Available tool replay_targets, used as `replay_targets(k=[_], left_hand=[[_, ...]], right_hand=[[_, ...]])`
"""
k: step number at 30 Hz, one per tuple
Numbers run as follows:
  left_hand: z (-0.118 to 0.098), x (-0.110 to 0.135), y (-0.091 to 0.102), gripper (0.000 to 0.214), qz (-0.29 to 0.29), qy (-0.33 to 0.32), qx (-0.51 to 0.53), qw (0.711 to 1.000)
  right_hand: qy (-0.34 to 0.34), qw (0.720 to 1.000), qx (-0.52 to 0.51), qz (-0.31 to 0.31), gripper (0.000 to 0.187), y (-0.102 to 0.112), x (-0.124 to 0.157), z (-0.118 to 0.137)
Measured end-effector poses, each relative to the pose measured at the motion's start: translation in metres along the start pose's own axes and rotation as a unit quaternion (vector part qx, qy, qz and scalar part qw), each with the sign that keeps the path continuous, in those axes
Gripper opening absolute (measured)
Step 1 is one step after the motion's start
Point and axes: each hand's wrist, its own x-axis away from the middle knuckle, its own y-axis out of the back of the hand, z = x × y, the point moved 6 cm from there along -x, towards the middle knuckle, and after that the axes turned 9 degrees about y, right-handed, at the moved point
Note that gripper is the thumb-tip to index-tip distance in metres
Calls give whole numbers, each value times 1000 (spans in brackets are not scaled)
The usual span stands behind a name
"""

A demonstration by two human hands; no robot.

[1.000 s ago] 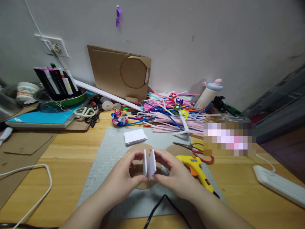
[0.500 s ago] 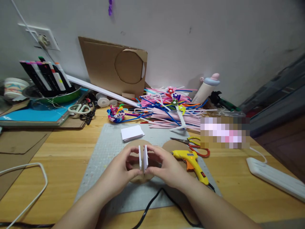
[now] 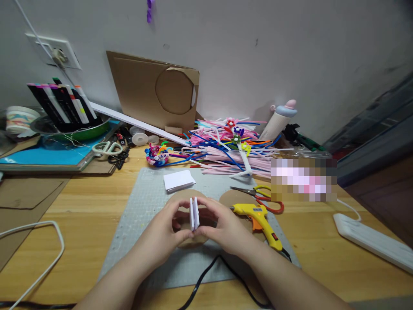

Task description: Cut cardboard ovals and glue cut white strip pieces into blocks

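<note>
Left hand (image 3: 170, 221) pinched one white panel (image 3: 191, 214) and right hand (image 3: 226, 219) another white panel (image 3: 196, 213) above a cardboard disc (image 3: 193, 242), their gap narrower than moments earlier, little closing left, hot-glue gun (image 3: 263, 218) at three o'clock.

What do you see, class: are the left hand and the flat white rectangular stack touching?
Apart: the head view shows round brown cardboard between left hand and stack.
</note>
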Motion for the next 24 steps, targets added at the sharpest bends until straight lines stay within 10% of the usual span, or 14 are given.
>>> replay_targets(k=[24], left_hand=[[-1, -2, 1, 52, 1, -10, -1, 1000]], right_hand=[[-35, 999, -37, -21, 66, 1, -2, -13]])
